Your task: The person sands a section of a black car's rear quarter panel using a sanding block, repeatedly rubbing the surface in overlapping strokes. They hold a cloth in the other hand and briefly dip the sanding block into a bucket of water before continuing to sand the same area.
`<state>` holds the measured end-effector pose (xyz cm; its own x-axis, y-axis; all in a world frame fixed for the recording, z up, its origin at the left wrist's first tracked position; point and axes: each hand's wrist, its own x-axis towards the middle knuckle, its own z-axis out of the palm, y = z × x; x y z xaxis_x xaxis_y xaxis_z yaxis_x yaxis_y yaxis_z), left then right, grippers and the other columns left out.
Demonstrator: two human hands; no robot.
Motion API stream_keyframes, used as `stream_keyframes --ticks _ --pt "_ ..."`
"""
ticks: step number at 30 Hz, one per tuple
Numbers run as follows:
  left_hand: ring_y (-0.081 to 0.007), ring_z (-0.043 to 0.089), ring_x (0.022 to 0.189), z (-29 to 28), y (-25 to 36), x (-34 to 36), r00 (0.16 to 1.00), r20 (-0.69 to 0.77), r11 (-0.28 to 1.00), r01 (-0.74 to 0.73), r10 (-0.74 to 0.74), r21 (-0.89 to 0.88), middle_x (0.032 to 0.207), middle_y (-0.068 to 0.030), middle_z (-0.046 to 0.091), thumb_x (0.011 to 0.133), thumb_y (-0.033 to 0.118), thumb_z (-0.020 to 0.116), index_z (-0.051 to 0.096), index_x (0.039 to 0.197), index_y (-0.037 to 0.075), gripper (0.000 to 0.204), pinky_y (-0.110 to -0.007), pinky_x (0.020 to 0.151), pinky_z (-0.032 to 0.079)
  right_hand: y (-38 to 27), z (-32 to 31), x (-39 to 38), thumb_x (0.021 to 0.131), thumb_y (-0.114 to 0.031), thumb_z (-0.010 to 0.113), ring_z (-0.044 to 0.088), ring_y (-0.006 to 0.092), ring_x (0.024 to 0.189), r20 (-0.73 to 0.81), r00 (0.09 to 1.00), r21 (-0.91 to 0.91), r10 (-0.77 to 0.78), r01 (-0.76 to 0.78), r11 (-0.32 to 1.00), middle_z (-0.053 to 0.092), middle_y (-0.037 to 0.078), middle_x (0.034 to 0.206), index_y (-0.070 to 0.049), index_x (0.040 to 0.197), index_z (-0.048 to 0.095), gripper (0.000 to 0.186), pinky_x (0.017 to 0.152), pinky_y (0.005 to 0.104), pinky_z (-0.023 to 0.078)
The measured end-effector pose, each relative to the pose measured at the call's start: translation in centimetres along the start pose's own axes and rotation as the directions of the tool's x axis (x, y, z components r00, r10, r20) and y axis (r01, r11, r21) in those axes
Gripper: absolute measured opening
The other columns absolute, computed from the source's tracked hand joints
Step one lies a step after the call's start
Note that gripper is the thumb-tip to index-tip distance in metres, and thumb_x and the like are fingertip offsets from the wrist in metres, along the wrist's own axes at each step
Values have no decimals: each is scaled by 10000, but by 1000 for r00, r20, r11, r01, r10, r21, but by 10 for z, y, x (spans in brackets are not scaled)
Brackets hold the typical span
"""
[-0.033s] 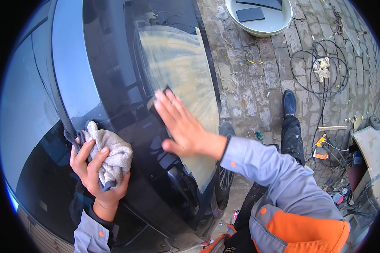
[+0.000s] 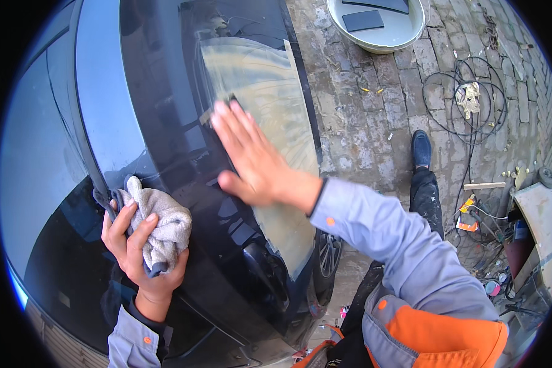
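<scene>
My left hand (image 2: pixel 142 260) is closed around a bunched grey cloth (image 2: pixel 168 224) with dark edging, held against the black car body (image 2: pixel 165 116) near its window glass. My right hand (image 2: pixel 254 168) lies flat on the side panel, fingers stretched toward the far end and thumb apart. Under its fingers is a dark piece of sandpaper (image 2: pixel 206 116), mostly hidden; only its edges show. It presses at the left border of a large beige filler patch (image 2: pixel 264 80), whose surface looks wet and streaked. A dark door handle (image 2: pixel 264 267) lies nearer me.
A pale bucket (image 2: pixel 374 43) with dark sheets in it stands on the brick paving at the far right. Coiled black cable (image 2: pixel 438 101) lies on the ground beyond my shoe (image 2: pixel 421 148). Tools, boards and litter crowd the right side. A car wheel (image 2: pixel 329 254) sits below the panel.
My right hand has slid away from me and slightly left along the panel, taking the sandpaper with it. The left hand and cloth have stayed in place.
</scene>
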<state>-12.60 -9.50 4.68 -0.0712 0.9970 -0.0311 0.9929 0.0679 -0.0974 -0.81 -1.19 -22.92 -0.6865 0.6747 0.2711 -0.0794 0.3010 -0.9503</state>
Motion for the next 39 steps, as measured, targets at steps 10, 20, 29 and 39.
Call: stream_keyframes --ticks 10,20,29,39 --pt "-444 574 1342 0 -1 0 1000 5 1000 -1 1 -19 1375 -205 646 668 162 891 720 1222 125 581 -629 1239 343 -34 0 -59 1031 -814 339 133 512 1642 28 999 121 34 -37 992 147 290 1777 -2 1726 122 1091 1312 640 151" --pt "-442 580 1326 -1 -1 1 1000 18 1000 10 -10 -7 1364 -208 644 661 184 901 719 1207 133 579 -639 1228 348 -7 -2 16 1053 -755 379 135 516 1638 -64 998 55 23 -19 998 171 302 1767 65 1696 161 1065 1322 604 148" --pt "-435 578 1312 -2 -1 0 999 31 999 36 -36 6 1362 -167 645 672 229 937 725 1204 174 575 -660 1221 341 62 0 89 1069 -764 285 114 468 1658 -156 986 101 53 -38 994 145 297 1778 63 1702 157 1049 1347 538 104" --pt "-488 562 1344 -4 -1 0 998 67 999 17 -19 32 1362 -212 620 685 176 831 684 1236 133 572 -664 1228 344 -6 -9 50 1061 -760 327 112 488 1653 -40 998 98 54 -50 994 154 306 1772 53 1706 154 1053 1330 597 120"
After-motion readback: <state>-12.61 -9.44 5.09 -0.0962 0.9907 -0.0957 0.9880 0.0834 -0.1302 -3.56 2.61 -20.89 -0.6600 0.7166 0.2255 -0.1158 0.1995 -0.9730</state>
